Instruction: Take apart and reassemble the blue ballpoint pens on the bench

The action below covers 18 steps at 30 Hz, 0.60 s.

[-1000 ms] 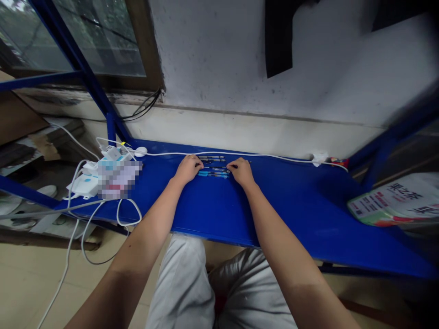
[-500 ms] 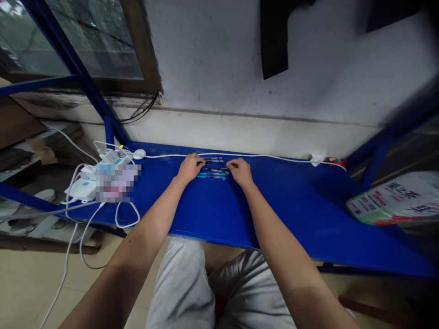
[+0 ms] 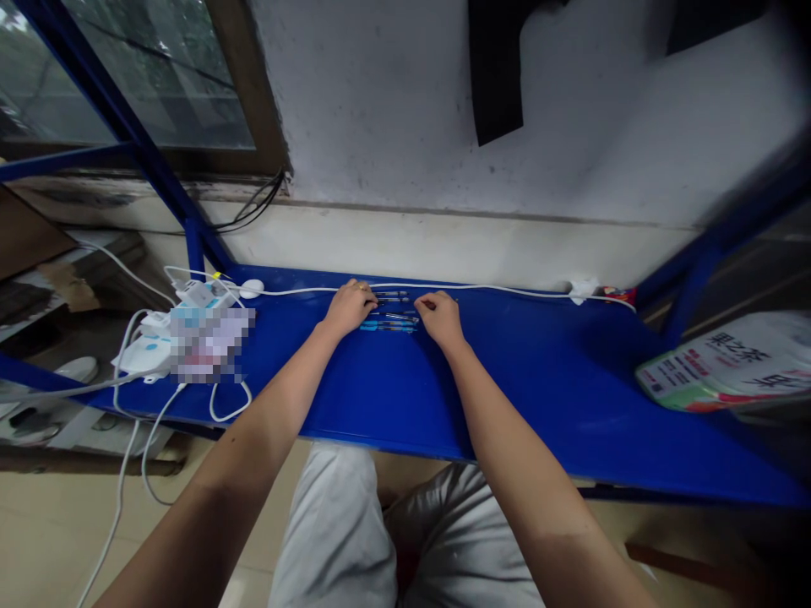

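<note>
Several slim pens (image 3: 396,319) lie side by side on the blue tabletop (image 3: 386,388), some with light-blue ends and others dark or clear. At their left ends is my left hand (image 3: 349,307), fingers bent and closed around the end of a dark pen (image 3: 383,301). My right hand (image 3: 442,317) is just past the pens' right ends, thumb and forefinger pinched together. A thin dark piece shows at its fingertips and a dark tip behind the hand, seemingly a pen mostly hidden by the fingers.
A white cable (image 3: 507,290) runs along the table's back edge by the wall. White power strips and chargers (image 3: 152,342) with loose cords crowd the left end. A printed plastic package (image 3: 722,363) stands at right, near a small red wrapper (image 3: 619,295).
The view has shifted slightly. Both hands stay at the two ends of the pens. A dark pen by my left fingertips now lies more in line with the row.
</note>
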Each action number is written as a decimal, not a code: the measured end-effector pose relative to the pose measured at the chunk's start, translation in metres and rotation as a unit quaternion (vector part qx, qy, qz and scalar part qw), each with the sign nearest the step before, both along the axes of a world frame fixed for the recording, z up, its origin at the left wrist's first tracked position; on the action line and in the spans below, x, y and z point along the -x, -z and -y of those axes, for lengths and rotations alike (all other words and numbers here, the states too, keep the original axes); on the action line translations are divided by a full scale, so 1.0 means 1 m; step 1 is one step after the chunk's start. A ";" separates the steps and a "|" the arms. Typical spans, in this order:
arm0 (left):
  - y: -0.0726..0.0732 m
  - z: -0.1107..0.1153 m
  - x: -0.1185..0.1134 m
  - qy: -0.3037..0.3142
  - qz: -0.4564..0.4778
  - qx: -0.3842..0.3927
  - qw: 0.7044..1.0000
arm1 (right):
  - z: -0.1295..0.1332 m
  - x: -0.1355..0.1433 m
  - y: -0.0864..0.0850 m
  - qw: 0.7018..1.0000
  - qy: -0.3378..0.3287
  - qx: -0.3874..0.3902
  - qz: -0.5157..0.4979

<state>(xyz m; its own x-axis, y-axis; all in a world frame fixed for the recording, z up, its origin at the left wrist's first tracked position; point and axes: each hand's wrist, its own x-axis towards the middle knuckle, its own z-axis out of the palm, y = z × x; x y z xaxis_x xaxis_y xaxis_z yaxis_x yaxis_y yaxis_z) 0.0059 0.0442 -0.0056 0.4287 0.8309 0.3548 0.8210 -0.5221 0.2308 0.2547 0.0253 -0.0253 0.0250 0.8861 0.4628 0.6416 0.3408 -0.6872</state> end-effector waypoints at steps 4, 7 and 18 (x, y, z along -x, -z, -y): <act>-0.001 0.000 -0.003 -0.003 0.000 0.001 1.000 | 0.000 0.000 -0.001 1.000 -0.001 -0.001 0.006; -0.003 0.001 -0.006 0.006 -0.007 0.004 1.000 | 0.000 0.001 -0.001 1.000 0.001 -0.001 0.011; -0.004 0.001 -0.010 0.005 -0.010 0.028 1.000 | 0.001 0.009 -0.004 0.999 -0.016 -0.013 0.026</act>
